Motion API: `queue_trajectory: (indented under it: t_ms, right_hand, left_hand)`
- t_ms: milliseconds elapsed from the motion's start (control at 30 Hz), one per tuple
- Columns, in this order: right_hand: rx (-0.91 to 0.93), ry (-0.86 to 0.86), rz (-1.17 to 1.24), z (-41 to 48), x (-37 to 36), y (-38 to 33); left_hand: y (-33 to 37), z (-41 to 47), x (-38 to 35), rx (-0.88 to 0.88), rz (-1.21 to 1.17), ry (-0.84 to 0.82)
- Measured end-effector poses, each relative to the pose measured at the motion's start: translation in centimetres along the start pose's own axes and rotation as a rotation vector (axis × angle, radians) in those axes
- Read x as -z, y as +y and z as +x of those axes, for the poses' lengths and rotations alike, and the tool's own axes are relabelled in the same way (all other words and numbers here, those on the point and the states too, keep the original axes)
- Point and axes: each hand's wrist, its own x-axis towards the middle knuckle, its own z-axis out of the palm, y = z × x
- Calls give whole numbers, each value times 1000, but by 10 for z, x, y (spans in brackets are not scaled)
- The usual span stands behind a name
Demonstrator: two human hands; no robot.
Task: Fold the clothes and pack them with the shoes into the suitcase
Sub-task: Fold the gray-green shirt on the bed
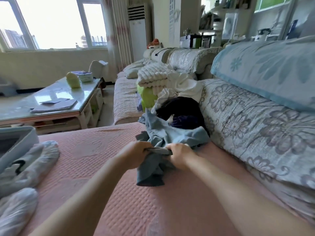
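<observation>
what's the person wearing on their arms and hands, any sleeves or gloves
Nothing visible. The left hand and right hand are bare: no gloves, no ring or watch that shows. Both forearms are uncovered down to the frame edge, so no sleeve is in view.

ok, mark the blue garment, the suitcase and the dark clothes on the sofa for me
blue garment (151,171), head view, lower bunched part.
suitcase (25,144), head view, near side wall.
dark clothes (184,108), head view, middle of the black fabric.
</observation>
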Motion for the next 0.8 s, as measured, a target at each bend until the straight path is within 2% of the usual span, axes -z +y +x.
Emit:
queue_trajectory:
  t_ms: [167, 233, 333, 433, 567, 633, 700, 800]
  right_hand:
    - [103, -282, 236, -42, -23, -80]
    - [161, -321, 313, -55, -34, -106]
    - [170, -333, 369, -68, -50, -122]
    - [135, -308, 258, -71, -53, -112]
    - [56, -243, -66, -62, -49, -81]
    - [49, -310, -255, -60, -52, -65]
    - [61, -371, -372, -58, -58, -54]
    - [32, -307, -361, -53, -56, -52]
  left_hand:
    - [-44, -80, 28, 172, 217, -199]
    - [-61, -110, 32, 237, 315, -239]
    - [-77, -142, 30, 316, 395, -209]
    - [-76, -155, 28, 304, 356, -175]
    - [-48, -154, 11, 93, 111, -186]
    - [-36, -155, -4, 16, 191, -323]
    - [-34, -154, -18, 13, 311, -431]
    - [-40, -146, -23, 32, 261, -367]
